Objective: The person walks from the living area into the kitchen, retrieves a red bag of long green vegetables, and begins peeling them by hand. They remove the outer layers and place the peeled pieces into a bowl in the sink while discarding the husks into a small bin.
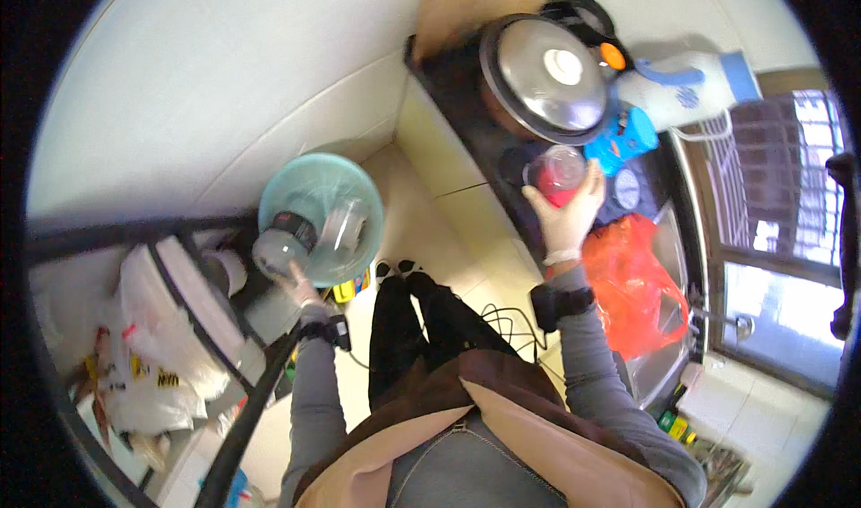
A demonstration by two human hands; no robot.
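Note:
In a pale glove, my left hand grips the rounded end of a clear plastic jar with a dark lid. That jar overlaps the rim of a translucent teal plastic bucket on my left. Inside the bucket lies another clear container, its details blurred by glare. My gloved right hand has its thumb and fingers around a clear round tub with something red in or under it. The tub is over the dark countertop, close to a lidded pot and a blue packet.
A white-and-blue jug and a small white round item are at the right. A red plastic bag partly covers the metal sink. Left stands a black-framed shelf with bags. Black cable crosses the floor.

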